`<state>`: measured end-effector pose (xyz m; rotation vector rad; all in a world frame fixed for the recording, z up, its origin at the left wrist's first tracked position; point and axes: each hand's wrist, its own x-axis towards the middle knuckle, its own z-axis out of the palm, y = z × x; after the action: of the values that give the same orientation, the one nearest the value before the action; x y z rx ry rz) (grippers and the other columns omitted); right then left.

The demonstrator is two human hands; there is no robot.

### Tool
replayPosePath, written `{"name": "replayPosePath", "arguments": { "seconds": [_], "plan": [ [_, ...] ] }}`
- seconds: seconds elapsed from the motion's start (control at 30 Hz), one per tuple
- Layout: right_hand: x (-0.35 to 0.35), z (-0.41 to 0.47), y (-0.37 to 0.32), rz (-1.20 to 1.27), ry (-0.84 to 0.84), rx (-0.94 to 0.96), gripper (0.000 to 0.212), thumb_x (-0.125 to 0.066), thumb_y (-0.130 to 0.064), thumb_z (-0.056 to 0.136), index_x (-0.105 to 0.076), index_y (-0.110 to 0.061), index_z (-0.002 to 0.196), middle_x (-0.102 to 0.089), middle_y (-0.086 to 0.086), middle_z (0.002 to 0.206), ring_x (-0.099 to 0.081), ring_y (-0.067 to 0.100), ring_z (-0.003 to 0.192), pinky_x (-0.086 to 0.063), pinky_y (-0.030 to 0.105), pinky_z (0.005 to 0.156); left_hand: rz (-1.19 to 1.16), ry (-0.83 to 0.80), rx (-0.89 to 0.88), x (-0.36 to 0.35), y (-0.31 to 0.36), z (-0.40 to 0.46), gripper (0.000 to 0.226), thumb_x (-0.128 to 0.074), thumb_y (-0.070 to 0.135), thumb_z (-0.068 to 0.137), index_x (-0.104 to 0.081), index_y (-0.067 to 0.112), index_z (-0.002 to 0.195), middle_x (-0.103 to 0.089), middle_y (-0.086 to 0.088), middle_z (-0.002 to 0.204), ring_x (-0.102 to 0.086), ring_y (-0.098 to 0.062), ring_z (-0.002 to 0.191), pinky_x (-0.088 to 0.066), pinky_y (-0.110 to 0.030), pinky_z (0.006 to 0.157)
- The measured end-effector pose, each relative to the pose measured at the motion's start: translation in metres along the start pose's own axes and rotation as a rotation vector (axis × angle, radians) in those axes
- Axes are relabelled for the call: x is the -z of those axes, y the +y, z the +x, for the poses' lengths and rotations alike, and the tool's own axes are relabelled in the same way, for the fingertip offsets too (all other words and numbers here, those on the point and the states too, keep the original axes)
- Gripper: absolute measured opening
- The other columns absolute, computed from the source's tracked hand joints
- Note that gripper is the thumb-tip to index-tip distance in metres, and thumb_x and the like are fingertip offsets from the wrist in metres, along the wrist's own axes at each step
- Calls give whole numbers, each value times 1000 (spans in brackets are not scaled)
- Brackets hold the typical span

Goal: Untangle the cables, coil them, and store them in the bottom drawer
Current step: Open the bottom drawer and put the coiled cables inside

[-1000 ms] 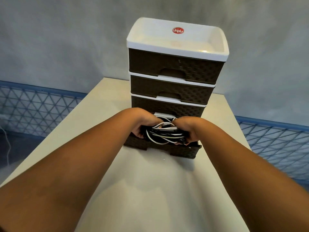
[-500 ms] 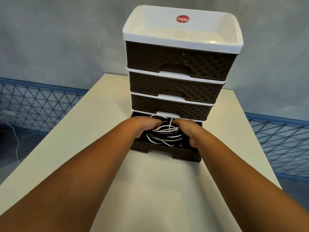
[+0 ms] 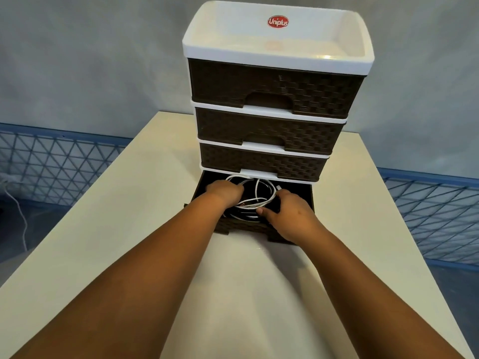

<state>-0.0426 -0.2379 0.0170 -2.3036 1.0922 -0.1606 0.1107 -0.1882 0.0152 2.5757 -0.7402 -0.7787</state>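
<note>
both hands point(image 3: 225, 194) lowered cables point(image 3: 261, 200) deeper into bottom drawer point(image 3: 307, 193).

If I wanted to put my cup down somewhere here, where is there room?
The table left of the drawer unit is bare, as is the strip on its right and the unit's white top tray. The open bottom drawer is crowded with cables and both hands.

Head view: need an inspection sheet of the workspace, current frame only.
Surface: cream table, bare where visible.
Job's things: bottom drawer pulled open; three drawers above closed.
Clutter: nothing seen.
Grippers: left hand and right hand both inside the drawer, on the cables; fingers hidden, grip unclear.
Cables: white cable looped with dark ones in the drawer.
Surroundings: grey wall, blue mesh fence, white cord on floor at left.
</note>
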Motion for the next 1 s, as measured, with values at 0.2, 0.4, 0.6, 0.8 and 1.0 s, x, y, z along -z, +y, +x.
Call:
{"name": "replayPosePath", "arguments": {
  "seconds": [0.2, 0.4, 0.6, 0.8, 1.0],
  "plan": [
    [1, -2, 7, -54, 138, -5, 37, -60, -31, 94, -56, -11, 125, -60, 13, 119, -58, 31, 108, -44, 32, 85, 203, 79, -96, 15, -14, -10, 65, -40, 57, 97, -54, 2, 128, -55, -19, 128, -55, -35, 115, -46, -37, 90],
    [10, -39, 47, 89, 425, 121, 53, -66, -45, 87, -57, -16, 130, -56, 7, 126, -51, 24, 118, -45, 34, 97, 49, 463, -439, 34, -79, -48, 54, -59, 51, 91, -58, 14, 130, -57, -12, 127, -49, -31, 118, -45, -40, 94],
    [3, -53, 83, 212, 269, -56, 78, -68, -61, 70, -51, -20, 134, -53, 1, 134, -51, 19, 122, -42, 32, 97, -330, 187, -354, 19, -128, -51, 68, -83, 39, 73, -51, 19, 131, -58, 2, 126, -56, -18, 119, -46, -33, 96],
    [9, -39, 82, 257, 287, -29, 53, -70, -47, 82, -58, -18, 125, -62, -8, 108, -55, 9, 99, -41, 27, 83, -430, 273, -353, 11, -120, -39, 47, -86, 27, 72, -58, 19, 110, -68, 1, 102, -65, -18, 92, -47, -22, 76],
    [16, -21, 81, 253, 277, -45, 54, -70, -47, 82, -58, -16, 126, -58, -10, 101, -54, 8, 95, -42, 27, 79, -432, 271, -348, 15, -108, -25, 48, -86, 26, 72, -58, 18, 111, -67, 0, 104, -64, -11, 87, -43, -13, 68]
  ]
}}
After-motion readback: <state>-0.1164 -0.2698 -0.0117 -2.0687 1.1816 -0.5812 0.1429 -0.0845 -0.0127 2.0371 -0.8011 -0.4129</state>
